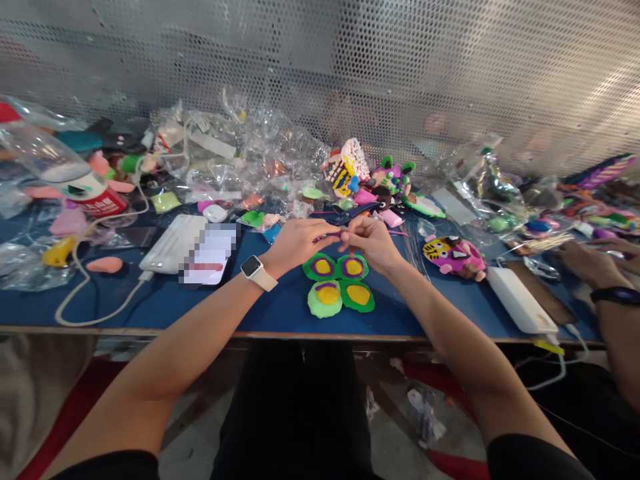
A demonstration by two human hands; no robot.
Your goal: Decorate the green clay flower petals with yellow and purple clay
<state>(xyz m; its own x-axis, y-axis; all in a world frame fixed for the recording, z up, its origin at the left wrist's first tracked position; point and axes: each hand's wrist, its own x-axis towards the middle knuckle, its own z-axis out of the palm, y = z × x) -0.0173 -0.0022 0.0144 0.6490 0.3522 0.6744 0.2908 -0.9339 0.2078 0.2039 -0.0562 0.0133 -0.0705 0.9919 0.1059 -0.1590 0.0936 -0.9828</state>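
My left hand (301,242) and my right hand (371,241) meet above the blue table. A thin purple strip of clay (327,237) runs between them, pinched in the fingers of both hands. Just below them lies a flat clay piece with four lobes: three dark green lobes (367,303) and one light green lobe (320,309), each bearing a yellow oval (359,295). Purple clay edges the ovals on the upper two lobes and the top of the light green one's oval. My fingers partly hide the strip.
On the left are a white power bank (173,243), a phone (210,253), a cable and a bottle (75,180). Plastic bags and clay figures line the mesh wall. A pink clay figure (455,257), another power bank (520,300) and a co-worker's hand (583,263) are on the right.
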